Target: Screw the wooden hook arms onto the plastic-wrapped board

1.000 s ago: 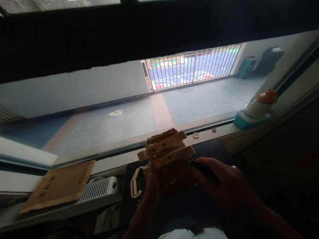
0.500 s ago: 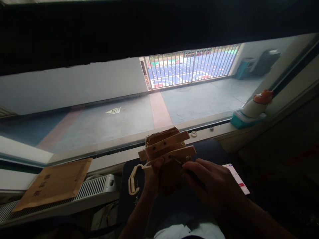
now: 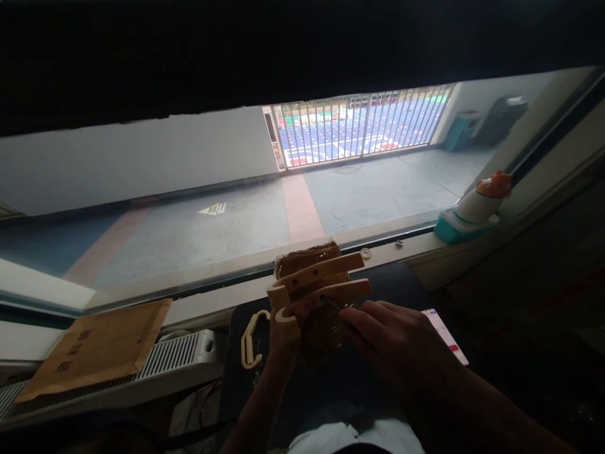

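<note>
Your right hand [image 3: 385, 331] closes on a thin, dark tool [image 3: 333, 304], its tip at the lower pale wooden hook [image 3: 348, 290] on the brown, shiny-wrapped block [image 3: 308, 256] your left hand [image 3: 285, 334] clasps; an angled push could skid into those fingers.

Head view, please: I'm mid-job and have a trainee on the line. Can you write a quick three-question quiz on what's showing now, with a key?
1. Multiple choice: how many dark round marks show on the upper wooden piece? A: one; B: two; C: five.
2. Fill in: the slim tool is held in the person's ____ hand.
3. True or false: the brown envelope lies on the white radiator.

Key: 1. B. 2. Right; the right hand grips it. 3. True.
</note>
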A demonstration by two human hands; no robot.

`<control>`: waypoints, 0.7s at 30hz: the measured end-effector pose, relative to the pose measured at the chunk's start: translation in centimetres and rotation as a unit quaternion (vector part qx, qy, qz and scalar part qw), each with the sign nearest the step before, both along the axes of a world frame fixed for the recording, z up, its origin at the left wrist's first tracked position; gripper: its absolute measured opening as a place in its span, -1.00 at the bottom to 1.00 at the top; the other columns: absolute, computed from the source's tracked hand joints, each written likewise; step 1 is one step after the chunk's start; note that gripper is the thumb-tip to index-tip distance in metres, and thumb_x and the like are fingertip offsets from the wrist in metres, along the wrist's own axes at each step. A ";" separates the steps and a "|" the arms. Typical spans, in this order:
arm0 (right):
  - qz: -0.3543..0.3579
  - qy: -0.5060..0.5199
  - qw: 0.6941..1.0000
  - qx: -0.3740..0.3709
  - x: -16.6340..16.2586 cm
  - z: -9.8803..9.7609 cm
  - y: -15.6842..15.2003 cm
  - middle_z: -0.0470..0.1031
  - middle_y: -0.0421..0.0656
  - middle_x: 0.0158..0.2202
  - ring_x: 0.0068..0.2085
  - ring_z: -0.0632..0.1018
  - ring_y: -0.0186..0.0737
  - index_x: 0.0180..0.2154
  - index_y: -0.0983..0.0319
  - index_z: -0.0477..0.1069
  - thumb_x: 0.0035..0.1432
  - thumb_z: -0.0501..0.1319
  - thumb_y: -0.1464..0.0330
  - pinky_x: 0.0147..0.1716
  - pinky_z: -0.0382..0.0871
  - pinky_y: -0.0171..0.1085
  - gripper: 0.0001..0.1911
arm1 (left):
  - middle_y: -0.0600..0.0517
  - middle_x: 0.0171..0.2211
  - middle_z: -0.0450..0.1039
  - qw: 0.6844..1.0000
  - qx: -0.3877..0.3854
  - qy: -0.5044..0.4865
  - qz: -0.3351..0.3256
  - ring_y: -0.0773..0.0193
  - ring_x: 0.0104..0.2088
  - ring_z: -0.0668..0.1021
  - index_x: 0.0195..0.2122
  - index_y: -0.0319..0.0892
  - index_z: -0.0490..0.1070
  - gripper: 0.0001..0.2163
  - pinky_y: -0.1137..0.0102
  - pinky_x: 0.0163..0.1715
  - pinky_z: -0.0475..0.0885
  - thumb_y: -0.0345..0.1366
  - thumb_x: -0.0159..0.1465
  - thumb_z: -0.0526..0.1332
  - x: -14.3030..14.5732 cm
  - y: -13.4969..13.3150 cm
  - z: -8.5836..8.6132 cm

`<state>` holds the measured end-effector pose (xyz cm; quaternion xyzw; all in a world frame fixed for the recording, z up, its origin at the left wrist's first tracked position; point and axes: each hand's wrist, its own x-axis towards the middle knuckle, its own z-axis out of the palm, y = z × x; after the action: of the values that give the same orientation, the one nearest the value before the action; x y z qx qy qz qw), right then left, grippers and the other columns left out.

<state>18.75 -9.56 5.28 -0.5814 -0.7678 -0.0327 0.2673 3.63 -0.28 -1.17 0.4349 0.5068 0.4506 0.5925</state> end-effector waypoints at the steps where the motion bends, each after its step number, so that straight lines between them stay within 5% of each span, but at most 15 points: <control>1: 0.006 -0.025 1.000 -0.003 0.2 -0.1 0.1 0.41 -0.21 -0.46 -0.45 0.40 -0.35 -0.14 0.22 0.38 0.20 0.08 0.48 -0.49 0.14 -0.35 -0.80 | -0.05 -0.40 0.54 0.999 0.021 0.028 0.001 0.12 -0.36 0.57 -0.29 -0.24 0.46 -0.62 0.32 -0.41 0.46 -0.14 -0.10 0.35 -0.2 0.1 0.0; 9: 0.005 -0.087 0.996 -0.003 0.9 -2.5 0.8 0.41 -0.21 -0.46 -0.46 0.39 -0.36 0.00 0.28 0.32 0.20 0.10 0.47 -0.49 0.11 -0.33 -0.69 | -0.07 -0.28 0.50 0.987 0.093 0.132 0.007 0.14 -0.30 0.54 -0.15 -0.24 0.37 -0.55 0.30 -0.34 0.43 -0.15 -0.05 0.32 -1.4 1.3 -0.9; 15: 0.022 -0.090 0.996 -0.012 0.8 -2.5 1.0 0.40 -0.21 -0.52 -0.53 0.37 -0.38 -0.07 0.28 0.38 0.19 0.10 0.47 -0.55 0.08 -0.34 -0.74 | -0.01 -0.31 0.49 0.974 0.127 0.188 0.005 0.17 -0.33 0.53 -0.11 -0.19 0.32 -0.51 0.33 -0.36 0.42 -0.16 -0.08 0.33 -1.4 1.3 -0.7; 18: -0.006 -0.020 0.999 -0.026 0.1 -3.0 1.1 0.43 -0.19 -0.51 -0.51 0.41 -0.37 -0.09 0.28 0.41 0.21 0.07 0.46 -0.52 0.16 -0.36 -0.74 | 0.00 -0.32 0.48 0.970 0.154 0.189 0.000 0.18 -0.34 0.52 -0.10 -0.19 0.29 -0.49 0.33 -0.37 0.42 -0.14 -0.08 0.33 -1.4 1.5 -0.8; 21: -0.061 0.161 0.983 -0.067 -0.8 -4.0 1.0 0.53 -0.14 -0.41 -0.44 0.49 -0.33 -0.07 0.26 0.43 0.25 0.04 0.37 -0.43 0.29 -0.37 -0.71 | 0.01 -0.29 0.47 0.967 0.178 0.182 0.004 0.20 -0.33 0.51 -0.08 -0.18 0.27 -0.48 0.34 -0.35 0.42 -0.14 -0.07 0.33 -1.7 1.9 -1.4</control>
<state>17.97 -8.61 1.32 -0.6411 -0.6786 0.0971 0.3451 1.96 1.57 -2.54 0.6064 0.5189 0.4492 0.4016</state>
